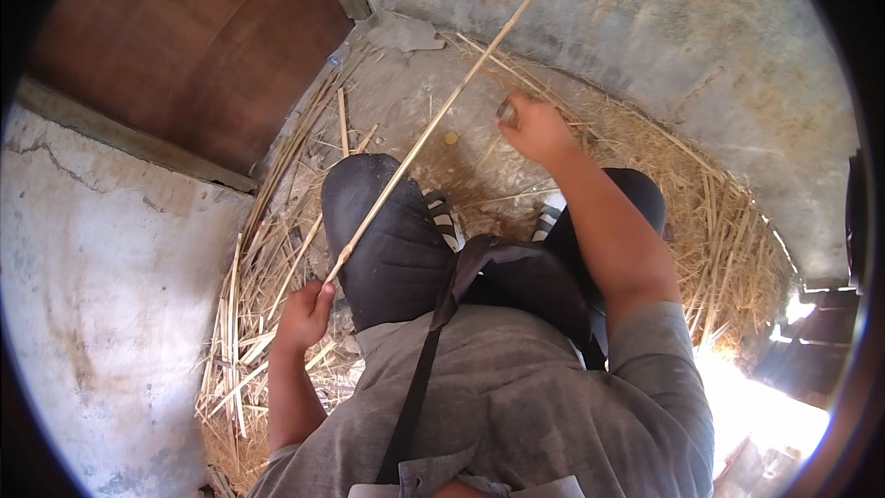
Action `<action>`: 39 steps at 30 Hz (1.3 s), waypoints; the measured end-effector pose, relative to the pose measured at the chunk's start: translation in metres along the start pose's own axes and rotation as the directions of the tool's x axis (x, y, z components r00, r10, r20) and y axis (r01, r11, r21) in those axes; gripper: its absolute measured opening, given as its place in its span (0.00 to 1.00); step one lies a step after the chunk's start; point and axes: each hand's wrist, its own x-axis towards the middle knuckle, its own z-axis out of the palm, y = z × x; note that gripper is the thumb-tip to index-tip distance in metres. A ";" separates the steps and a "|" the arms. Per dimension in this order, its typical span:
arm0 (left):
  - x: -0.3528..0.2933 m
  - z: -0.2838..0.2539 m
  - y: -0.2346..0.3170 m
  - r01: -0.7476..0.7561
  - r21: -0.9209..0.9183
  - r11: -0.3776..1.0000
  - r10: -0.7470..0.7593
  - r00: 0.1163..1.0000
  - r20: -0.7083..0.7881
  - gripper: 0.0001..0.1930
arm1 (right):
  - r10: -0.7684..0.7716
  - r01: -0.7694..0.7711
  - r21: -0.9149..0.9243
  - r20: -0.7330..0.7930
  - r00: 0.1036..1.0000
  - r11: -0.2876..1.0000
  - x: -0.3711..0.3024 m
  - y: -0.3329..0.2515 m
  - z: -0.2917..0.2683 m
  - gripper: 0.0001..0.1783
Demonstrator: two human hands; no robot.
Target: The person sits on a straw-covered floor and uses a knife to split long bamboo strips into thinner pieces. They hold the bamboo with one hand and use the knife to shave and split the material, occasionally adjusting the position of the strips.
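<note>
A long, pale bamboo stick [429, 134] slants across my left thigh, from the lower left up toward the far wall. Its near end, just below a knot, is gripped in my left hand [302, 315], low and outside the left knee. To the right of the stick and apart from it, my right hand [536, 129] is closed, held forward over the ground between and beyond my knees. A small greyish, rounded thing [506, 112] shows at its fingers; blur hides what kind it is.
Split bamboo strips [241, 350] lie heaped along my left side. A thick layer of shavings [710, 221] covers the ground at right, by the stained wall [645, 18]. A brown panel [194, 46] stands at far left. Dark cloth straps [429, 350] cross my lap.
</note>
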 end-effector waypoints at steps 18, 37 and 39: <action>-0.005 0.013 0.001 -0.037 0.105 0.994 0.045 0.996 -0.073 0.26 | -0.165 0.165 0.007 0.059 0.985 0.986 -0.016 -0.026 -0.002 0.16; -0.002 0.001 0.002 -0.063 0.143 0.988 0.073 0.996 -0.060 0.25 | -0.273 0.286 -0.023 0.238 0.932 0.958 -0.023 -0.044 -0.008 0.15; -0.003 0.000 0.000 -0.054 0.107 0.993 0.060 0.997 -0.050 0.25 | -0.472 0.504 -0.097 0.239 0.849 0.858 -0.023 -0.055 -0.007 0.15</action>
